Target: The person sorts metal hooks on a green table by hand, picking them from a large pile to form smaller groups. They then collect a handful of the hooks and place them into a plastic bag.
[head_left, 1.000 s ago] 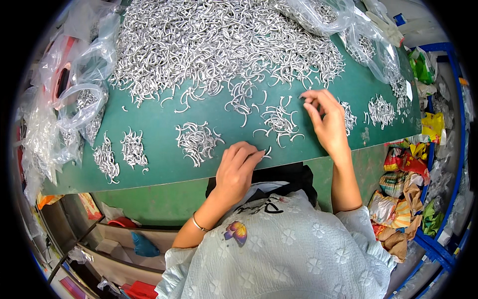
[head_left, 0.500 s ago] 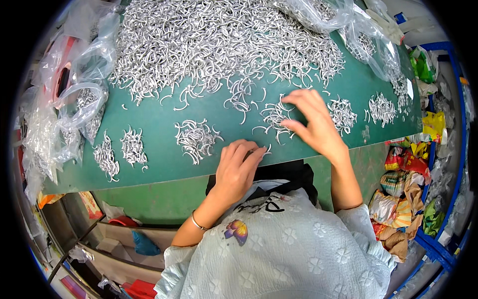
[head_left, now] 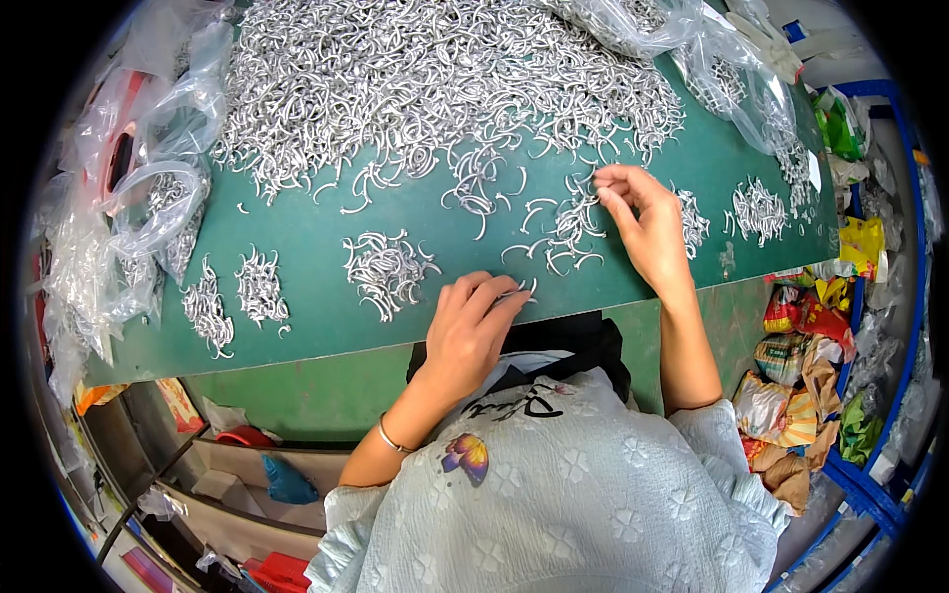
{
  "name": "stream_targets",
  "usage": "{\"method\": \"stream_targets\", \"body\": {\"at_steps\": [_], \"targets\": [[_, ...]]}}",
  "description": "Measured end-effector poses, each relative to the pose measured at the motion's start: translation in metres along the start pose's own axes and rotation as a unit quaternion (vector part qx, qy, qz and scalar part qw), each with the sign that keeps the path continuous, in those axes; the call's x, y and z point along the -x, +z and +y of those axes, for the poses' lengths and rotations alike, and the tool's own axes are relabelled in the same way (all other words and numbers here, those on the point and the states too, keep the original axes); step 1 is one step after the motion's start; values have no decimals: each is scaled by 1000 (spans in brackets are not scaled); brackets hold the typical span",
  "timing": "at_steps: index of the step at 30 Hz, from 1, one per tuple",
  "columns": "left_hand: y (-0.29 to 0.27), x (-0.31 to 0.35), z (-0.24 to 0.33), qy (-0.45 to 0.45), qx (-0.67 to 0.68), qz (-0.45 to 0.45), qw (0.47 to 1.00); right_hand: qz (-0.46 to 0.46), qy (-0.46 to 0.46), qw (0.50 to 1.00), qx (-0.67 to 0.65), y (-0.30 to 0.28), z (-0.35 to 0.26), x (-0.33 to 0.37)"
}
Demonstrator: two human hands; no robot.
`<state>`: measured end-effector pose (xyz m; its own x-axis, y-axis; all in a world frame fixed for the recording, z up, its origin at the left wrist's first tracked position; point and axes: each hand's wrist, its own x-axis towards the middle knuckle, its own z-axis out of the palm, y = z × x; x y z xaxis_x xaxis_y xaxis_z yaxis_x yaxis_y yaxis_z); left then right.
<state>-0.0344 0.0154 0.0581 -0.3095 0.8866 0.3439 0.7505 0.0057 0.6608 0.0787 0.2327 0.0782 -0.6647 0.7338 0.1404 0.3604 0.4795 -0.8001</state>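
Note:
A large heap of small curved silver metal pieces (head_left: 425, 79) covers the far part of the green table (head_left: 306, 321). Near the front edge, my left hand (head_left: 465, 331) is curled with its fingers closed around several curved pieces, whose ends stick out at the fingertips. My right hand (head_left: 647, 227) is at the right side of a loose small pile (head_left: 571, 227). Its thumb and forefinger pinch together on a curved piece at the pile's edge. Just left of my left hand lies another small pile (head_left: 386, 272); a further one (head_left: 692, 222) is partly hidden behind my right hand.
Two small piles, an outer one (head_left: 206, 311) and an inner one (head_left: 261, 287), lie at the left, and one (head_left: 759, 213) at the right. Clear plastic bags (head_left: 168, 212) crowd the left edge; another bag (head_left: 736, 89) lies far right. A blue rack (head_left: 895, 326) stands beyond the table.
My right hand has moved a little right, its spread thumb and forefinger now pinched together. Pieces of the loose pile have shifted right. The left hand has stayed nearly still.

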Motion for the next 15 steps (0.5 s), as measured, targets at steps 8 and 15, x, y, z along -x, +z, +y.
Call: {"method": "stream_targets", "body": {"at_steps": [8,15], "targets": [[1,-1,0,-4,5,13,1000,-177,-124,970,116,-3,-20,13],[1,-1,0,-5,3,16,1000,-132,-9,991,19,-6,-18,-2]]}}
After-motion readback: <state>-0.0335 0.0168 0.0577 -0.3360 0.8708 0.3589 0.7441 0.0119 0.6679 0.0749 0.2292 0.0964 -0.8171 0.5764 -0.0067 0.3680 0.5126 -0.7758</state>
